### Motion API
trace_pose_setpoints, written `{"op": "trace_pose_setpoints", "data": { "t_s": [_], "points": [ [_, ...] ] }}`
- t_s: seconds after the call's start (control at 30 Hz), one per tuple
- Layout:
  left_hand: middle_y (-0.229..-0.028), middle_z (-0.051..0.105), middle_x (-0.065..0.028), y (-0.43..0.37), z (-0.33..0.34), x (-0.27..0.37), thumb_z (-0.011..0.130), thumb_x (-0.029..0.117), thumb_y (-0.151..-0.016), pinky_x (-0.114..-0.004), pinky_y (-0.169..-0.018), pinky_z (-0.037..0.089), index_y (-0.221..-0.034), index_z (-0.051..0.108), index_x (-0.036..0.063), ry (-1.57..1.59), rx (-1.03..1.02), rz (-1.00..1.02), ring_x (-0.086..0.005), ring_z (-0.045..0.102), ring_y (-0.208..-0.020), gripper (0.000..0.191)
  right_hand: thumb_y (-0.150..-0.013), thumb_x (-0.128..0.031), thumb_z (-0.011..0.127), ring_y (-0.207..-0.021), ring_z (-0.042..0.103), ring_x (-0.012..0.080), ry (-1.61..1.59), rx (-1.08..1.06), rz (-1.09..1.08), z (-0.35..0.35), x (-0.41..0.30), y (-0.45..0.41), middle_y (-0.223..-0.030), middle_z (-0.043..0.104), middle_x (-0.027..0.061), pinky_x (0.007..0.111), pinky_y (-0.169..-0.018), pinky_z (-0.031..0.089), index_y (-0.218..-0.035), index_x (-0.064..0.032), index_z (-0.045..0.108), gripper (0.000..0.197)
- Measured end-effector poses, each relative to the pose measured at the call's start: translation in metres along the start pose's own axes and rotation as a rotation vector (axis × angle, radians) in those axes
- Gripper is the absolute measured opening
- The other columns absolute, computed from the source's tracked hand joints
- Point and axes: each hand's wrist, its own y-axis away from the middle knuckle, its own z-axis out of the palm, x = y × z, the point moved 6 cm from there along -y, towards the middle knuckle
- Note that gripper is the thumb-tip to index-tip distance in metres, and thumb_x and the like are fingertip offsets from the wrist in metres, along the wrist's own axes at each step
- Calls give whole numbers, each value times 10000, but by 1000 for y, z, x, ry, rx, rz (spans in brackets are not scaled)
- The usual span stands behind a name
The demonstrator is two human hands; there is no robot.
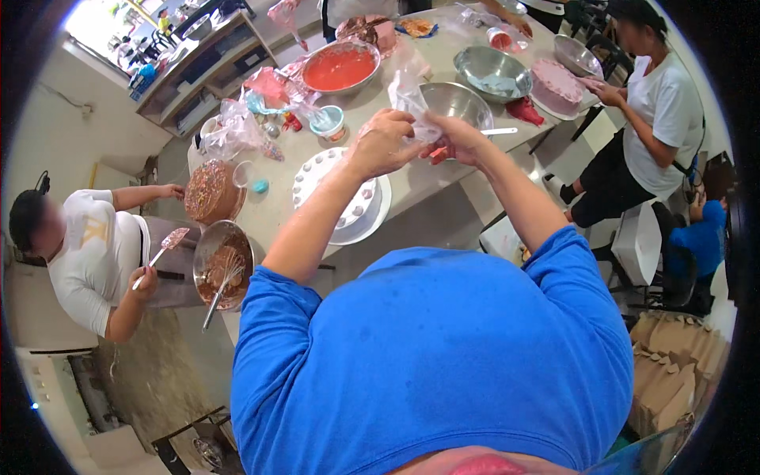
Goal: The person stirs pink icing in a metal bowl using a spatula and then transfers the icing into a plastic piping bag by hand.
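Observation:
A clear plastic bag, probably a piping bag (408,95), is held up between my two hands over the table's near edge. My left hand (383,141) pinches its lower part from the left. My right hand (460,141) grips it from the right, with something reddish at the fingertips. Partly hidden below my left forearm, a round white cake (317,178) with dollops around its top edge sits on a white cake board (383,217). Just behind my right hand stands a steel mixing bowl (460,98), with a white-handled utensil (502,131) at its rim.
Red frosting fills a bowl (341,66) at the back, near a tub (328,123) of pale blue frosting. At left, a person holds a spatula (169,243) beside a sprinkled brown cake (214,190) and a whisk (222,279). Another person at right touches a pink cake (555,86).

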Motion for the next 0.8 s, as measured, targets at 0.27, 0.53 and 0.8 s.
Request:
{"op": "trace_pose_setpoints", "data": {
  "t_s": [0.27, 0.53, 0.8],
  "points": [
    [-806, 546, -102, 59, 1, -44, 614, 190, -721, -251, -565, 469, -939, 469, -34, 697, 505, -831, -139, 534, -703, 345, -797, -287, 505, -541, 518, 89, 113, 319, -228, 27, 13, 12, -718, 590, 54, 218, -469, 408, -867, -29, 563, 274],
    [-871, 537, -101, 97, 65, -51, 504, 71, -766, -289, -630, 499, -949, 454, 3, 1599, 167, -930, -193, 555, -728, 202, -803, -257, 505, -700, 545, 159, -349, 259, -106, 12, 70, 14, -858, 562, 52, 304, -610, 432, -1017, -127, 485, 250],
    [-926, 542, -88, 127, 136, -24, 467, 151, -814, -305, -742, 447, -958, 483, 64, 2095, 129, -1056, -193, 520, -875, 168, -842, -176, 376, -1022, 464, 264, -1003, 384, -115, -10, 100, 16, -1103, 489, 134, 431, -892, 345, -1103, -13, 432, 313]
  ]
}}
